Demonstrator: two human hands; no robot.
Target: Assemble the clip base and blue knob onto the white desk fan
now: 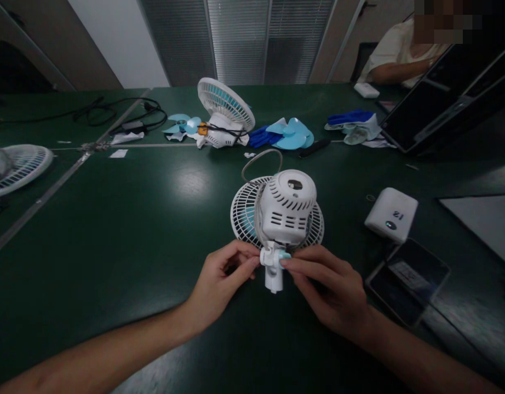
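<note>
A small white fan (288, 210) lies face down on the green table, its motor housing up and its grille flat beneath. Its white neck joint (273, 276) points toward me. A light blue knob (283, 255) sits on the joint's right side. With thumb and fingers pinched, my right hand (332, 287) grips that knob. My left hand (223, 279) has its thumb and fingertips closed on the left end of the joint. A grey cord loops behind the housing.
Behind stand another fan (225, 109), light blue blades (293, 134) and blue gloves (353, 123). A white power bank (392, 214) and a dark tablet-like slab (408, 282) lie right. Part of a fan grille (24, 167) is at left. A person sits at the far right.
</note>
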